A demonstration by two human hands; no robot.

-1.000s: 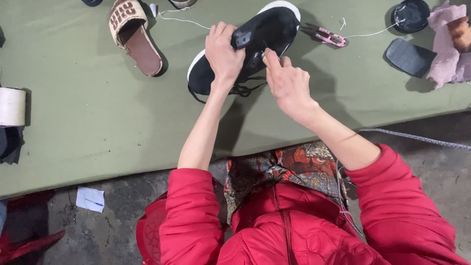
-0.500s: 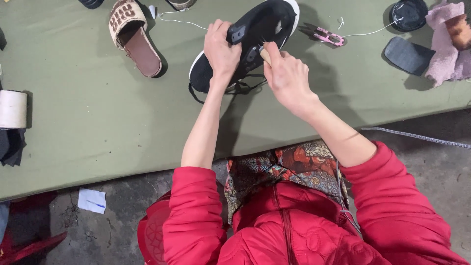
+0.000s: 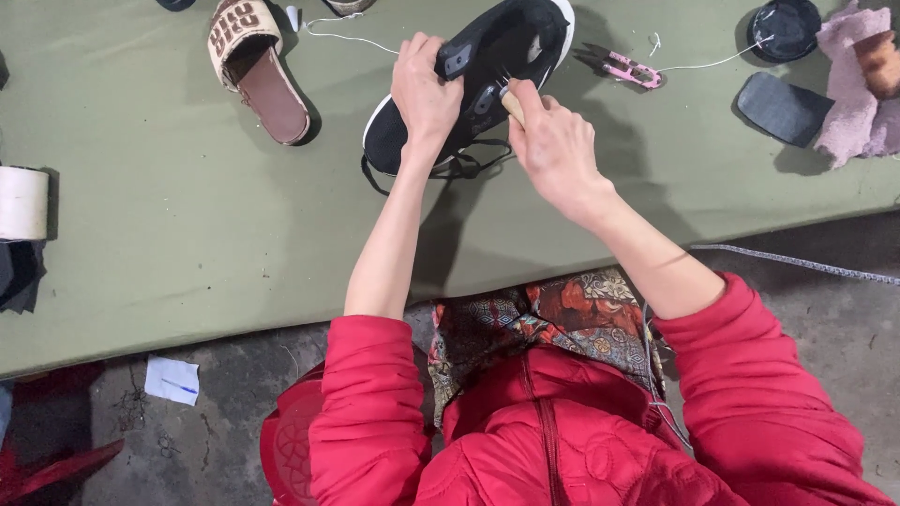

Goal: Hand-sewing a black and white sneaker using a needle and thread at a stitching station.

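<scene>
A black sneaker [image 3: 506, 42] with a white sole edge lies tilted on the green table [image 3: 187, 234], its laces hanging loose below it. My left hand [image 3: 424, 89] grips the shoe's upper from the left side. My right hand [image 3: 553, 145] holds a small tool with a wooden handle [image 3: 511, 103] pressed against the shoe's side. Both red sleeves are pushed up to the elbows.
A brown slide sandal [image 3: 258, 66] lies at the upper left. Pink thread snips [image 3: 630, 67] with white thread, a dark round item [image 3: 786, 26], a dark insole [image 3: 780, 108] and a pinkish cloth [image 3: 848, 84] sit at the upper right. A white roll [image 3: 21, 201] rests at the left edge.
The shoe and both hands have shifted slightly up the table. My right hand has pushed the tool closer into the shoe's side.
</scene>
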